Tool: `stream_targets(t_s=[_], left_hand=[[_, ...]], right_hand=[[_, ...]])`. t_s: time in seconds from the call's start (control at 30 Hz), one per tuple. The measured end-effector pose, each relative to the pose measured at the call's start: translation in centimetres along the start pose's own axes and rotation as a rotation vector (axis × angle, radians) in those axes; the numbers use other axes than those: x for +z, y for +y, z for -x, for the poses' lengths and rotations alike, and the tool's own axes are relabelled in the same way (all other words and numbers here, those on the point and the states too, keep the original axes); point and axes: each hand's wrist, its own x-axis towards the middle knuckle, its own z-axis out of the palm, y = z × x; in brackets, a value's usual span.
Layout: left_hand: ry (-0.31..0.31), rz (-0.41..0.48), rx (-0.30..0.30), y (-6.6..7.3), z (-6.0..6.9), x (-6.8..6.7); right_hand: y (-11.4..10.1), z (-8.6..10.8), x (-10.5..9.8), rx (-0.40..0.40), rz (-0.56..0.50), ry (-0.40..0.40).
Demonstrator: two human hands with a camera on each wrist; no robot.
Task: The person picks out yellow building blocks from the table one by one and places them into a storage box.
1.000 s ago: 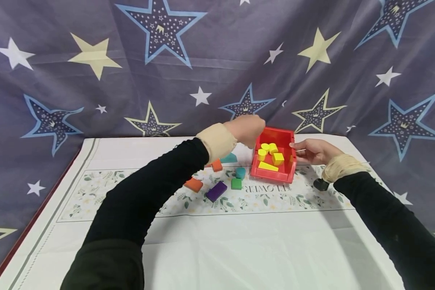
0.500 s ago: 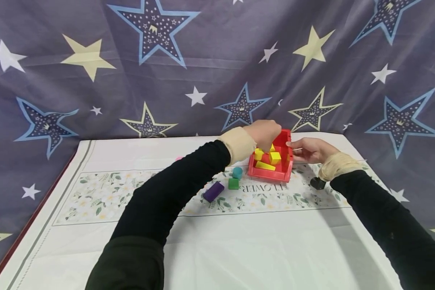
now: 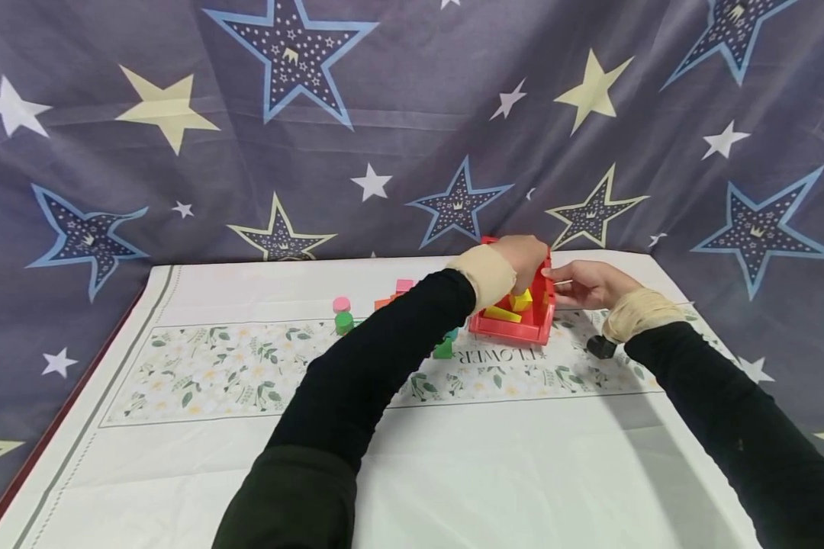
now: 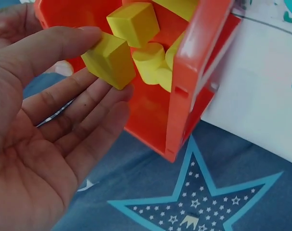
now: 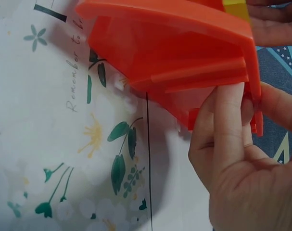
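Observation:
A red plastic bin (image 3: 504, 329) stands at the back right of the table with several yellow blocks (image 4: 134, 24) inside. My left hand (image 3: 522, 259) reaches over the bin from the left. In the left wrist view its thumb and fingers pinch a yellow block (image 4: 108, 61) above the bin's interior. My right hand (image 3: 590, 282) holds the bin's right wall. From the right wrist view, my thumb and fingers grip the edge of the bin's red wall (image 5: 170, 45). In the head view the left hand hides the block it holds and part of the bin.
Left of the bin lie a green block (image 3: 442, 350), a pink piece (image 3: 342, 305), a green cylinder (image 3: 344, 323), a pink block (image 3: 404, 285) and an orange piece (image 3: 382, 303), partly behind my left sleeve. A black object (image 3: 600, 347) sits near my right wrist. A star-patterned curtain (image 3: 378, 122) hangs behind the table.
My left hand has moved right, from the bin's left side to over its inside. The left sleeve now covers the purple block and uncovers pink and green pieces. The right hand keeps its hold.

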Motion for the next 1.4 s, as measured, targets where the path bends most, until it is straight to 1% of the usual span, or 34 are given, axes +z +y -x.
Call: stream_targets(t_s=[0.17, 0.3, 0.4, 0.53, 0.63, 0.8, 1.0, 1.17, 1.3, 1.4], left_hand=[[-0.018, -0.025, -0.025, 0.4, 0.1, 0.3], [-0.026, -0.018, -0.060, 0.6, 0.3, 0.8], [0.000, -0.002, -0.076, 0.7, 0.3, 1.2], [0.046, -0.012, -0.076, 0.7, 0.3, 1.7], [0.063, -0.024, -0.077, 0.7, 0.2, 1.9], [0.074, -0.018, -0.087, 0.6, -0.1, 2.1], [0.083, -0.061, -0.074, 0.6, -0.4, 2.3], [0.091, -0.074, -0.064, 0.8, -0.4, 2.3], [0.095, -0.065, -0.064, 1.0, -0.5, 2.4], [0.086, -0.038, -0.068, 1.1, -0.6, 2.4]], right_hand=[[0.0, 0.0, -0.1, -0.004, -0.008, -0.023], [0.1, 0.0, -0.1, -0.008, -0.008, -0.017], [0.0, -0.1, -0.2, -0.007, -0.012, -0.001], [0.1, -0.2, -0.3, -0.010, -0.017, 0.005], [0.1, -0.2, -0.2, -0.016, -0.014, 0.003], [0.1, -0.1, -0.2, -0.018, -0.018, 0.007], [0.1, -0.1, -0.2, -0.014, -0.023, 0.014], [0.0, -0.1, -0.2, -0.011, -0.025, 0.003], [0.0, 0.0, -0.1, -0.016, -0.014, -0.001], [0.1, 0.0, -0.1, -0.013, -0.001, 0.005]])
